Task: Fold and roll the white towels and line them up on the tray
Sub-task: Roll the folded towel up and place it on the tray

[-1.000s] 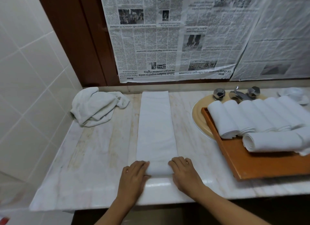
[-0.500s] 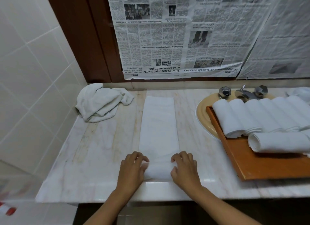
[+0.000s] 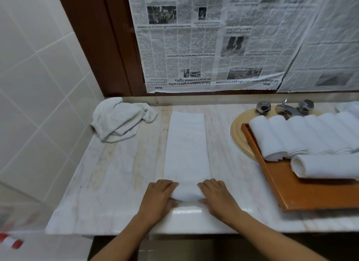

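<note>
A white towel (image 3: 186,144), folded into a long narrow strip, lies on the marble counter and runs away from me. Its near end is rolled up into a short roll (image 3: 186,192). My left hand (image 3: 158,197) grips the roll's left end and my right hand (image 3: 215,196) grips its right end, fingers curled over the top. At the right stands a wooden tray (image 3: 303,192) that carries a row of several rolled white towels (image 3: 295,136). One more rolled towel (image 3: 326,166) lies crosswise in front of that row.
A crumpled white towel (image 3: 120,118) sits at the back left by the tiled wall. The tray partly covers a beige sink (image 3: 238,132) with a chrome tap (image 3: 284,110). Newspaper covers the wall behind. The counter's front edge is just under my wrists.
The roll at the towel's near end has grown thicker as both hands rolled it away from me. The flat strip is a little shorter.
</note>
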Demonstrator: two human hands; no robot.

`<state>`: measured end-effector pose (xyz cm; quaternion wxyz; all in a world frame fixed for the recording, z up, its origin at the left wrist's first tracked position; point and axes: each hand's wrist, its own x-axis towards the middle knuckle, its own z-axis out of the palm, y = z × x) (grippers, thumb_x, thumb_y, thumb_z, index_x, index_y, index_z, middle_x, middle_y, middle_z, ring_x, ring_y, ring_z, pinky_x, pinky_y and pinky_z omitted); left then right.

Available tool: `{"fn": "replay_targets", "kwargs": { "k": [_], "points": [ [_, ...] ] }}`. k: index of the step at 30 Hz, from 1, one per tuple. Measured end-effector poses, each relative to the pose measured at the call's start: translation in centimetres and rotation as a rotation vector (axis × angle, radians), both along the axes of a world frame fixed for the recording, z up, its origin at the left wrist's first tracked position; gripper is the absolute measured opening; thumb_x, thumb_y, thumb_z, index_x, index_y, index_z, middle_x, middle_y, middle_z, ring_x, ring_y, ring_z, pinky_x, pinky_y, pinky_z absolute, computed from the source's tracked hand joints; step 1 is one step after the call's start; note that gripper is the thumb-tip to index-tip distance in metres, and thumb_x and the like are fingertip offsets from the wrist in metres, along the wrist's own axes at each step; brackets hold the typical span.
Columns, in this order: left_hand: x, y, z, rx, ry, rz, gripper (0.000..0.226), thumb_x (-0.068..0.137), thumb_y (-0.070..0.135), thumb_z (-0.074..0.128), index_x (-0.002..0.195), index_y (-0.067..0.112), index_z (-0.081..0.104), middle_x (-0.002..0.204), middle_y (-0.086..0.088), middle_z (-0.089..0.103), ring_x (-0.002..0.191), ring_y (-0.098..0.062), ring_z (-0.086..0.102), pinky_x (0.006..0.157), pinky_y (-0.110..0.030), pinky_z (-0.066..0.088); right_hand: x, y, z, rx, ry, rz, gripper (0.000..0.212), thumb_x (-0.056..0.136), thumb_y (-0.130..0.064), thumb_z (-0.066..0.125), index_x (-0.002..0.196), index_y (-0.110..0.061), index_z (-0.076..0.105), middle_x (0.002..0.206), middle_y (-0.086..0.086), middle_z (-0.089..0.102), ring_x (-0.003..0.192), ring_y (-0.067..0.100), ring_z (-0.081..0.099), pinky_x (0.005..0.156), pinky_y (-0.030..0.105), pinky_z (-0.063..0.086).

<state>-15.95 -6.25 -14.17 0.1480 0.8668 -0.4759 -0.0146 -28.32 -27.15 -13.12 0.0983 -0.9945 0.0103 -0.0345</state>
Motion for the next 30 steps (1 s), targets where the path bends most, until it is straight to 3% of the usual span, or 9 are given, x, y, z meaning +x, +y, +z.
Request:
{"fn": "replay_targets", "kwargs": {
  "k": [2,4,6,11,14,17,21,24,30],
  "points": [
    [0.9,0.5,0.8,0.075,0.093,-0.023,0.058,0.083,0.064,0.045,0.126,0.029,0.061,0.115,0.007,0.064,0.103,-0.017,0.059,0.082,-0.034,0.040,0.3,-0.7,1.1,0.069,0.101,0.031,0.029,0.096,-0.036,0.055,0.117,-0.018,0.061,0.110,-0.003,0.059,0.103,0.018,0.049,0.089,0.032,0.037],
    [0.9,0.7,1.0,0.151,0.184,-0.030,0.078,0.080,0.080,0.018,0.131,0.035,0.056,0.123,0.012,0.055,0.110,-0.011,0.047,0.086,-0.032,0.029,0.4,-0.9,1.1,0.105,0.163,0.051,0.033,0.103,-0.039,0.039,0.115,-0.019,0.061,0.109,-0.008,0.050,0.103,0.015,0.036,0.088,0.032,0.028],
    [0.7,0.7,1.5,0.157,0.220,0.001,0.084,0.076,0.082,0.013,0.130,0.036,0.056,0.127,0.013,0.043,0.113,-0.009,0.036,0.088,-0.031,0.024,0.8,-0.5,0.9,0.152,0.182,0.001,0.033,0.103,-0.039,0.037,0.111,-0.018,0.062,0.105,-0.010,0.040,0.101,0.014,0.032,0.087,0.033,0.027],
    [-0.1,-0.1,1.3,-0.055,0.306,0.151,0.069,0.078,0.072,0.026,0.130,0.038,0.056,0.123,0.010,0.045,0.116,-0.012,0.038,0.091,-0.030,0.027,1.6,0.9,1.2,0.334,0.127,-0.314,0.007,0.100,-0.031,0.049,0.095,-0.028,0.048,0.101,-0.011,0.047,0.097,0.015,0.037,0.078,0.033,0.025],
    [-1.3,-0.5,0.8,-0.262,0.123,0.195,0.035,0.085,0.048,0.048,0.112,0.033,0.066,0.111,0.007,0.056,0.102,-0.013,0.047,0.081,-0.031,0.038,1.2,2.2,0.6,0.215,-0.103,-0.364,0.010,0.092,-0.020,0.058,0.085,-0.026,0.053,0.090,-0.009,0.051,0.083,0.015,0.043,0.071,0.030,0.031],
    [-2.7,-0.5,-0.2,-0.346,-0.128,0.083,0.017,0.087,0.029,0.055,0.095,0.025,0.069,0.100,0.007,0.060,0.086,-0.016,0.055,0.069,-0.028,0.039,-0.7,2.8,-0.7,0.080,-0.299,-0.226,0.018,0.088,-0.025,0.049,0.081,-0.020,0.063,0.085,-0.003,0.057,0.074,0.018,0.052,0.067,0.028,0.034],
    [-2.8,1.4,-2.2,-0.233,-0.214,0.020,0.040,0.089,0.046,0.059,0.119,0.022,0.069,0.122,0.001,0.065,0.110,-0.020,0.058,0.079,-0.032,0.041,-2.8,2.4,-2.5,-0.119,-0.310,-0.089,0.039,0.084,-0.042,0.057,0.107,-0.012,0.066,0.107,0.004,0.063,0.094,0.025,0.056,0.076,0.039,0.033],
    [-2.2,1.4,-2.1,-0.078,-0.186,-0.013,0.053,0.087,0.051,0.056,0.129,0.020,0.064,0.130,0.000,0.062,0.119,-0.020,0.055,0.081,-0.034,0.046,-2.6,2.2,-2.8,-0.152,-0.131,-0.083,0.060,0.074,-0.051,0.062,0.119,-0.011,0.059,0.114,0.005,0.061,0.100,0.025,0.059,0.080,0.041,0.033],
    [-1.0,-0.3,-1.2,-0.050,-0.138,-0.009,0.051,0.080,0.043,0.055,0.125,0.020,0.061,0.117,0.001,0.063,0.107,-0.019,0.059,0.077,-0.035,0.044,-0.7,1.6,-1.2,-0.132,0.003,-0.129,0.056,0.067,-0.060,0.068,0.104,-0.019,0.060,0.099,0.000,0.059,0.084,0.021,0.058,0.073,0.037,0.048]
  ]
}}
